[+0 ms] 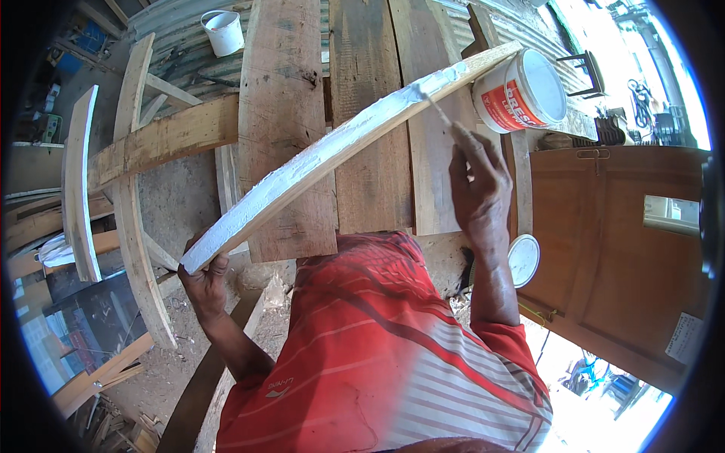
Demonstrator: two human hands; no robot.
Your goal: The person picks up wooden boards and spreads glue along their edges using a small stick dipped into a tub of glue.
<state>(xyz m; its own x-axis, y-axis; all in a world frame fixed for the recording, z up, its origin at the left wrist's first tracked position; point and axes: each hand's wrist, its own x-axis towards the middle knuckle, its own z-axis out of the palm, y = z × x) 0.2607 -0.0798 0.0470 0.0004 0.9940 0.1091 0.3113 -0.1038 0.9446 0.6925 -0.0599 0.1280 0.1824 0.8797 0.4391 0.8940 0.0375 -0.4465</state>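
Now one curved slat (pixel 332 147) lies across two planks (pixel 287 113); left hand (pixel 202 275) grips its end tight; right hand (pixel 477 189) pinches one brush (pixel 442 115); two buckets (pixel 521 90).

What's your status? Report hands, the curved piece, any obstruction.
Left hand grips the near end of the curved wooden strip. Right hand holds a brush on its white-coated top. Open paint bucket beside the far end.

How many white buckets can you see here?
2. One white bucket stands at the top left on the corrugated sheets. The other, a red-labelled tub, lies tilted at the upper right beside the curved wooden piece. Others may be hidden.
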